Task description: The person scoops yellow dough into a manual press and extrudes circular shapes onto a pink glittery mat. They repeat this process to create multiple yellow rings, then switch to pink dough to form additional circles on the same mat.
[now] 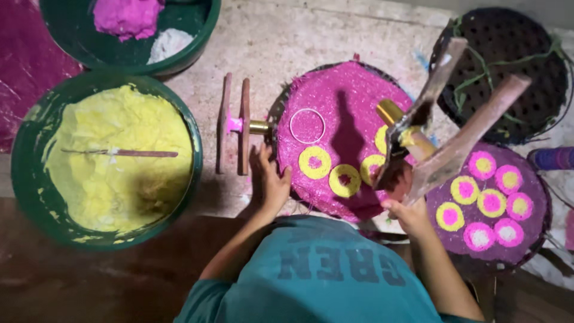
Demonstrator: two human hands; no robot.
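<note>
Two hands work one pink disc point(344, 113). Our right hand point(406, 206) is clamped on a wooden press point(445, 128), lifted and tilted just above the disc's near edge; it looks stiff and fairly heavy, best gripped by its handles. Our left hand point(269, 182) lies fingers spread against the disc's rim. The powder surface seems loose and fragile beside our fingers.
</note>
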